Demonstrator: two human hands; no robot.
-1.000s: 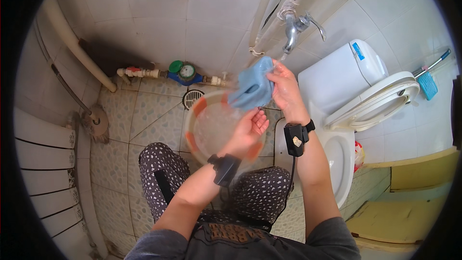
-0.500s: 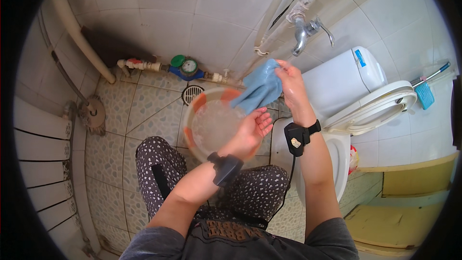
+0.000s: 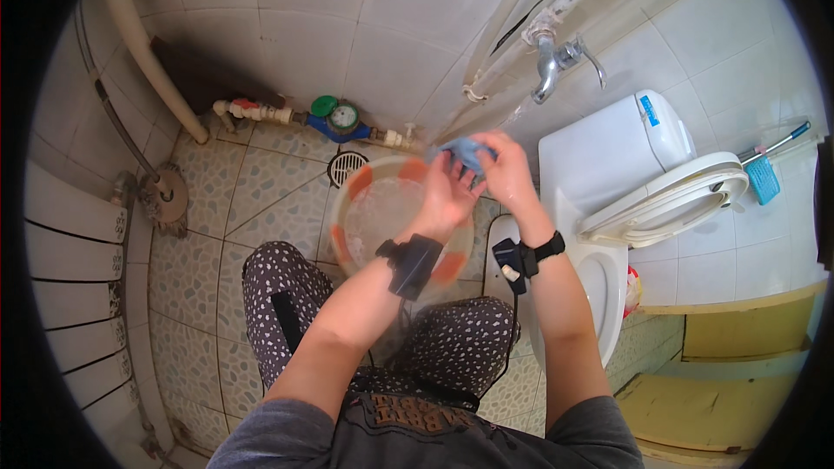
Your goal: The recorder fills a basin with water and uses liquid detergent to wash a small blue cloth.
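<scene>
A small blue cloth is bunched up between my hands, above the far right rim of a basin. My right hand grips it from the right, fingers folded over it. From below and to the left, my left hand cups the cloth with palm turned up and fingers curled against it; its fingertips are partly hidden. The round basin, pale with orange patches, stands on the floor between my knees and the wall. Cloudy, bubbly water fills part of it.
A metal tap juts from the wall pipe above my hands. The white toilet with its raised seat stands close on the right. Behind the basin are a floor drain and a water meter. A mop leans at left.
The cloth, which hung spread from my right hand, is now gathered into a small bunch. My right hand has come down and left; my left hand has risen to meet it.
</scene>
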